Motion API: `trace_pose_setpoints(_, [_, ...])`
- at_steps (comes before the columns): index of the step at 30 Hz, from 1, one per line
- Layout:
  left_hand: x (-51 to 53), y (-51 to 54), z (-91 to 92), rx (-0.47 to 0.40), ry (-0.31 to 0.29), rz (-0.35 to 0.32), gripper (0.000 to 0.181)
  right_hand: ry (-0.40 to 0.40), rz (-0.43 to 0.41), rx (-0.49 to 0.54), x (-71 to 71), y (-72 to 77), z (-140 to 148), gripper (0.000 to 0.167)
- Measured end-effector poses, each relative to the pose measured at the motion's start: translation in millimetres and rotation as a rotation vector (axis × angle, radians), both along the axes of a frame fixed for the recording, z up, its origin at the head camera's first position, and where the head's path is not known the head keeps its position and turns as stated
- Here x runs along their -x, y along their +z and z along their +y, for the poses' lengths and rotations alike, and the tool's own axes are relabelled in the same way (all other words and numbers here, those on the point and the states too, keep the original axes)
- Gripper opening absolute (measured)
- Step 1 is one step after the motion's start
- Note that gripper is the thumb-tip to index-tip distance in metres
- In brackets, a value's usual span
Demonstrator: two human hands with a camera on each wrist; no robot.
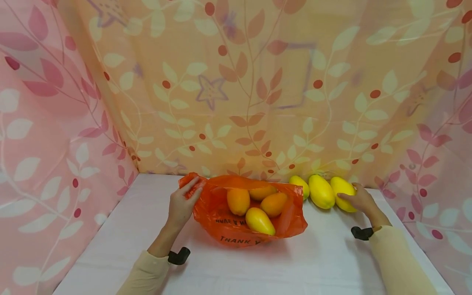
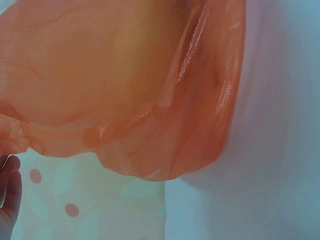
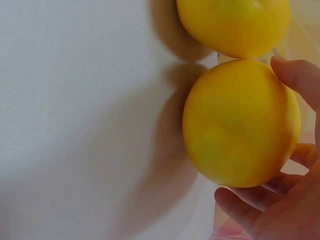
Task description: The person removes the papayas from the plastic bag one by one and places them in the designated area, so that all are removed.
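Note:
A red plastic bag [image 1: 206, 213] with printed lettering lies on its side, mouth toward me, in the head view. Several yellow mangoes [image 1: 260, 221] are inside; the red film tints some orange. My left hand [image 1: 181, 207] grips the bag's left edge between thumb and fingers; in the left wrist view only fingertips [image 2: 12, 175] show beside the bag [image 2: 150, 135]. On the right, my right hand [image 1: 359, 200] holds the outermost mango [image 1: 343, 192]. The right wrist view has the thumb above this mango [image 3: 240, 125] and fingers curled beneath and behind it.
Two more mangoes, one in the middle [image 1: 321, 192] and one by the bag [image 1: 300, 185], stand left of the held one along the back of the white table [image 1: 313, 262]. Patterned cloth walls [image 1: 250, 102] enclose the table at the back and sides.

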State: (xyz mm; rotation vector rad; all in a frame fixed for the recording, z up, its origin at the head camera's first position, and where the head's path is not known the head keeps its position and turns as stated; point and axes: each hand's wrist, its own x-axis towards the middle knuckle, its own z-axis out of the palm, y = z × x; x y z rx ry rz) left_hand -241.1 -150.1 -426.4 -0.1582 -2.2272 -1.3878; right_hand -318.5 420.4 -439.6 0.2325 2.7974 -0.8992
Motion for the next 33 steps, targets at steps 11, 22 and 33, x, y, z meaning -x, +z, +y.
trace_pose_setpoints(11, [0.3, 1.4, 0.3, 0.008, -0.001, 0.005, 0.039, 0.002, 0.001, -0.008, -1.7, 5.3, 3, 0.114])
trace_pose_setpoints(22, [0.6, 2.2, 1.5, 0.004, -0.009, 0.013, 0.039, 0.058, 0.131, -0.020, -8.6, 25.9, -2, 0.103])
trace_pose_setpoints(33, [-1.6, 4.0, 2.2, -0.005, -0.021, 0.005, 0.039, 0.057, 0.191, 0.055, -17.7, 54.1, -17, 0.098])
